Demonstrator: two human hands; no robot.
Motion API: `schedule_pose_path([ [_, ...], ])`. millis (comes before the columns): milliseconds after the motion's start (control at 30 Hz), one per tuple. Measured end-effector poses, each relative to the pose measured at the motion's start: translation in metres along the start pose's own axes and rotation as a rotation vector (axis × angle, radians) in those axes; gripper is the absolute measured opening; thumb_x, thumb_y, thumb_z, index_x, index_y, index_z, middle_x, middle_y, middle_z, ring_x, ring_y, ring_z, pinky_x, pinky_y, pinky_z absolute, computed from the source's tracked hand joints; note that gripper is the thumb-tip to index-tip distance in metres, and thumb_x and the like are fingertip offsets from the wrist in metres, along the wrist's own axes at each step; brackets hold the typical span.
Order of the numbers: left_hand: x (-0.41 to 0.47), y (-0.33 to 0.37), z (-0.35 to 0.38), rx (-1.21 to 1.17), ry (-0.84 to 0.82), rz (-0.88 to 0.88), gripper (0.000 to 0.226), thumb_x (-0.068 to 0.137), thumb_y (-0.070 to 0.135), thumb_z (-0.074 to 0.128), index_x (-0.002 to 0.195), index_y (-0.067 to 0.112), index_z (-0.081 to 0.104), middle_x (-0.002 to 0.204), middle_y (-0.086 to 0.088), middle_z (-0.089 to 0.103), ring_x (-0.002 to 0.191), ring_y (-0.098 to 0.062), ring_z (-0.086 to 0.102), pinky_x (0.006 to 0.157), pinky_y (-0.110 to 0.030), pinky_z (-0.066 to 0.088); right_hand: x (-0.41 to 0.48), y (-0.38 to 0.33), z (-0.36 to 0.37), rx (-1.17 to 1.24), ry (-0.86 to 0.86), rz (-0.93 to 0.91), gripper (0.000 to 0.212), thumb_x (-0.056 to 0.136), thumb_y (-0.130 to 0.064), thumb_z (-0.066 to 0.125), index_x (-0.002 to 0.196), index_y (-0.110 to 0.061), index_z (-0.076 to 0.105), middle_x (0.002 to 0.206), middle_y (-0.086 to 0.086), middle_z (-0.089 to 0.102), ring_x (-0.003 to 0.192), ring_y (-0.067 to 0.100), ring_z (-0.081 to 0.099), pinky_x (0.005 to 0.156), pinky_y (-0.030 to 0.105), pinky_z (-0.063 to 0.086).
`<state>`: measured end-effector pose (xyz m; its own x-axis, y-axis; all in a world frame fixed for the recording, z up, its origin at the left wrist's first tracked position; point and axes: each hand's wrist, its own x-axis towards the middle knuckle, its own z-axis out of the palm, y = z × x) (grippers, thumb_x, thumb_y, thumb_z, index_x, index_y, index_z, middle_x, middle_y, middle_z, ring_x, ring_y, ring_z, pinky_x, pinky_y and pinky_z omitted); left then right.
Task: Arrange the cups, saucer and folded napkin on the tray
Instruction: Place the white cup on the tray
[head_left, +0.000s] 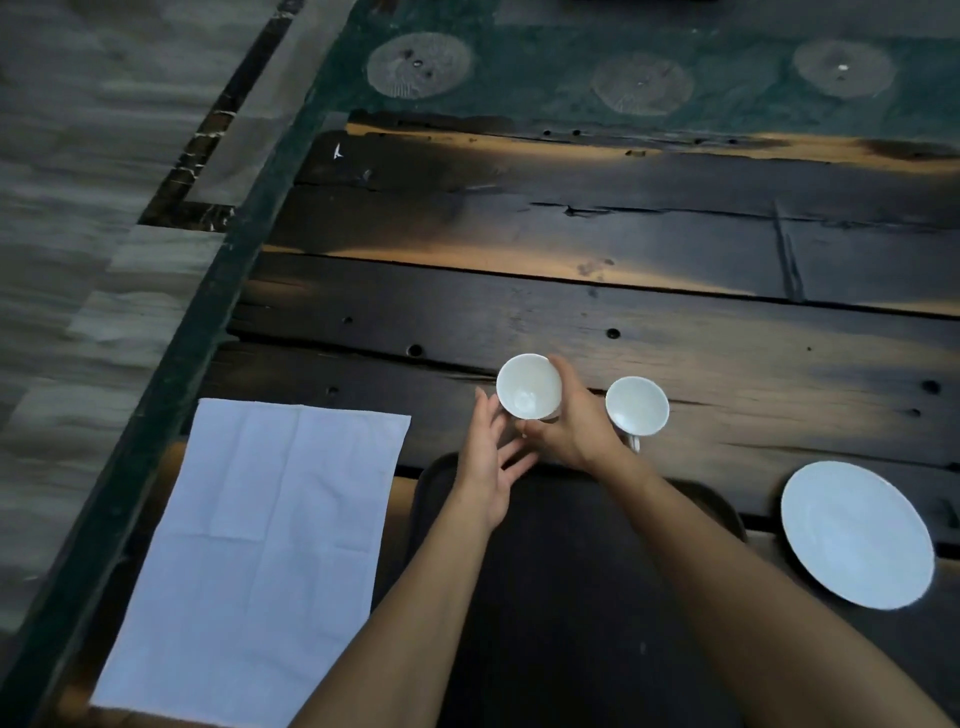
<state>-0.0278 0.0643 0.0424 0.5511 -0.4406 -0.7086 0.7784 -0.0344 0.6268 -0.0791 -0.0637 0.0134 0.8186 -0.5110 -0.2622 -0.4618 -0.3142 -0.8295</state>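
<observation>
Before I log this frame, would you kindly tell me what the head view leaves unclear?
1. Head view: held cup base and handle, hidden by the right hand.
2. Head view: tray near end, covered by both forearms and cut off by the bottom edge.
3. Head view: whether the left hand touches that cup; the gap is too small to judge.

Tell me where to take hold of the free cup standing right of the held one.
Take the free cup by its handle, coming in from the near side: it stands upright, mouth up, with the handle pointing back toward the tray. The right hand, holding the other cup, crowds its left side.
</observation>
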Motion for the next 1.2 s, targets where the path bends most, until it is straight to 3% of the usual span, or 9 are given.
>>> schedule_pose_path([
  [133, -0.022, -0.009, -0.028, -0.02, -0.026, -0.004, 0.055, 0.099, 0.065, 0.034, 0.143, 0.035, 0.05, 0.149, 0.008, 0.051, 0.115, -0.022, 0.061, 0.093, -0.04, 0.053, -0.033, -0.009, 0.025, 0.1, 0.023, 0.013, 0.088, 0.074, -0.009, 0.078, 0.145, -0.026, 0.029, 0.122, -0.006, 0.054, 0.111, 0.015, 0.055, 0.077, 0.005, 0.043],
  [267, -0.039, -0.015, -0.054, -0.039, -0.015, -0.004, 0.058, 0.098, 0.065, 0.037, 0.146, 0.034, 0.049, 0.151, 0.004, 0.051, 0.12, -0.023, 0.059, 0.09, -0.04, 0.055, -0.058, -0.015, 0.05, 0.13, 0.015, 0.031, 0.09, 0.075, -0.01, 0.077, 0.146, -0.03, 0.025, 0.127, -0.009, 0.051, 0.118, 0.017, 0.053, 0.095, 0.032, 0.05],
  [433, -0.055, -0.024, -0.079, -0.055, 0.006, -0.02, 0.051, 0.099, 0.063, 0.039, 0.14, 0.037, 0.054, 0.147, 0.005, 0.055, 0.115, -0.02, 0.062, 0.091, -0.04, 0.056, -0.077, -0.016, 0.072, 0.099, 0.014, 0.063, 0.09, 0.072, -0.017, 0.079, 0.141, -0.04, 0.027, 0.125, -0.015, 0.054, 0.111, 0.006, 0.053, 0.081, 0.014, 0.041],
  [567, -0.063, -0.034, -0.09, -0.05, 0.018, -0.046, 0.054, 0.099, 0.063, 0.039, 0.144, 0.036, 0.05, 0.149, 0.003, 0.053, 0.129, -0.026, 0.056, 0.1, -0.045, 0.051, -0.09, -0.014, 0.083, 0.113, 0.004, 0.136, 0.087, 0.072, -0.017, 0.076, 0.132, -0.055, 0.025, 0.108, -0.034, 0.052, 0.098, -0.015, 0.052, 0.069, 0.004, 0.036],
  [667, -0.067, -0.042, -0.095, -0.053, 0.039, -0.069, 0.054, 0.099, 0.062, 0.039, 0.145, 0.036, 0.048, 0.15, 0.002, 0.052, 0.133, -0.027, 0.053, 0.102, -0.046, 0.05, -0.095, -0.011, 0.092, 0.12, -0.017, 0.187, 0.088, 0.073, -0.016, 0.075, 0.135, -0.054, 0.025, 0.108, -0.028, 0.052, 0.097, -0.003, 0.053, 0.069, 0.009, 0.039],
  [833, -0.069, -0.053, -0.105, -0.066, 0.068, -0.109, 0.056, 0.099, 0.063, 0.038, 0.147, 0.035, 0.046, 0.151, 0.001, 0.051, 0.134, -0.026, 0.052, 0.102, -0.046, 0.049, -0.101, -0.004, 0.106, 0.138, -0.059, 0.235, 0.091, 0.076, -0.011, 0.074, 0.144, -0.042, 0.022, 0.122, -0.01, 0.05, 0.111, 0.012, 0.05, 0.075, 0.018, 0.043],
  [967, -0.068, -0.057, -0.11, -0.055, 0.097, -0.137, 0.056, 0.099, 0.062, 0.038, 0.148, 0.035, 0.044, 0.152, 0.001, 0.05, 0.136, -0.027, 0.051, 0.1, -0.045, 0.05, -0.101, 0.0, 0.115, 0.128, -0.082, 0.27, 0.093, 0.078, -0.011, 0.073, 0.149, -0.036, 0.02, 0.123, -0.008, 0.049, 0.114, 0.015, 0.05, 0.086, 0.029, 0.046],
  [1200, -0.065, -0.059, -0.114, -0.061, 0.134, -0.156, 0.056, 0.1, 0.061, 0.037, 0.149, 0.034, 0.044, 0.154, -0.001, 0.048, 0.138, -0.028, 0.048, 0.103, -0.047, 0.047, -0.099, 0.001, 0.126, 0.128, -0.09, 0.283, 0.092, 0.078, -0.009, 0.073, 0.149, -0.035, 0.02, 0.13, -0.005, 0.049, 0.118, 0.014, 0.047, 0.092, 0.032, 0.046],
])
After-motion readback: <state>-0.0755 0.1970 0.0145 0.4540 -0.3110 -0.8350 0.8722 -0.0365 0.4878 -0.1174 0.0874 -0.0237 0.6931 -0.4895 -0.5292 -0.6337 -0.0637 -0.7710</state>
